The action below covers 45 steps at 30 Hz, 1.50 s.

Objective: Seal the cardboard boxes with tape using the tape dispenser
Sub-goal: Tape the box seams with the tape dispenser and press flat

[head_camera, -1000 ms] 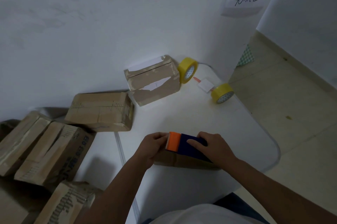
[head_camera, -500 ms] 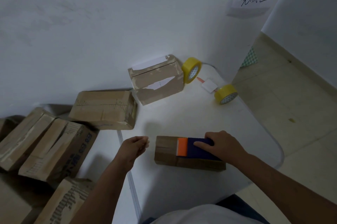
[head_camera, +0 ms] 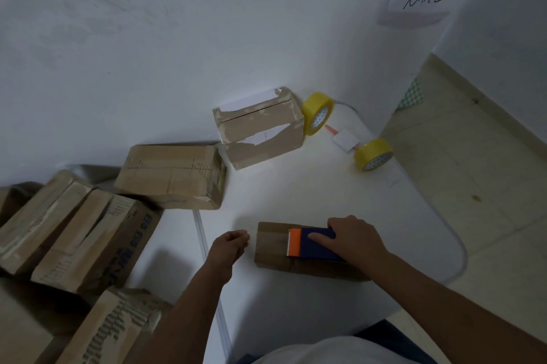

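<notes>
Head view, lower centre of frame: right hand point(head_camera: 353, 240) wrapped over blue-and-orange tape dispenser point(head_camera: 310, 245), pressed flat on small cardboard box point(head_camera: 273, 245) on white table point(head_camera: 296, 194). Left hand point(head_camera: 229, 246) just left of box, fingers loosely curled, holding nothing. Box prob. light, stiff, apt to slide w/o a steadying hand at its left end; dispenser best gripped across body, clear of serrated orange edge.

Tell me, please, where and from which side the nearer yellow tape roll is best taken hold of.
Pinch the rim of the tape roll from above, one finger through its core. It stands tilted on edge near the table's right border, open face toward the camera, with nothing touching its top.
</notes>
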Available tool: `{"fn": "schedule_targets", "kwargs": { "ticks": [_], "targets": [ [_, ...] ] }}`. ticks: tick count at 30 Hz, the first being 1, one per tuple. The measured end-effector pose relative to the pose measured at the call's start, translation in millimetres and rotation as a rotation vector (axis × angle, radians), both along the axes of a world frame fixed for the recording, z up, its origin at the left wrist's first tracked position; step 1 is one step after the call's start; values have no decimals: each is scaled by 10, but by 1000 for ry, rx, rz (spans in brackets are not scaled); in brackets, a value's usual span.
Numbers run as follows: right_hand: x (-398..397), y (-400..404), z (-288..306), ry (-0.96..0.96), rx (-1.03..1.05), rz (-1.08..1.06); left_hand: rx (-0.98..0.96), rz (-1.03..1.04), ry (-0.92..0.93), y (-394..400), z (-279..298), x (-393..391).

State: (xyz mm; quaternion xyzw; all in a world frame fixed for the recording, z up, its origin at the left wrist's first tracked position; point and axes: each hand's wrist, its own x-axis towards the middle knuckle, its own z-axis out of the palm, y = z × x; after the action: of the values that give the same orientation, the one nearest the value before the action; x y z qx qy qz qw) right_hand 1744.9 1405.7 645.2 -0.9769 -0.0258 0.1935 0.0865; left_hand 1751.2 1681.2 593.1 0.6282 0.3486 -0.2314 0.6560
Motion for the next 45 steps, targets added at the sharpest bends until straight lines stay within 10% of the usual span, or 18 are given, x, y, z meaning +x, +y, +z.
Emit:
{"fn": "schedule_targets", "kwargs": {
  "ticks": [23, 30, 35, 45],
  "targets": [
    [23, 121, -66, -46, -43, -29, 530, -378, -262, -191, 24, -229],
    [18, 136, -24, -54, -43, -25, 704, -868, -470, -99, 81, -154],
    [33, 144, 31, -1, -82, -2, 906, -1620, -775, -179, -16, 63],
    [73, -55, 110, 69, -34, 71, 786, -1496, -883, -132, -114, 139]
  ]
}}
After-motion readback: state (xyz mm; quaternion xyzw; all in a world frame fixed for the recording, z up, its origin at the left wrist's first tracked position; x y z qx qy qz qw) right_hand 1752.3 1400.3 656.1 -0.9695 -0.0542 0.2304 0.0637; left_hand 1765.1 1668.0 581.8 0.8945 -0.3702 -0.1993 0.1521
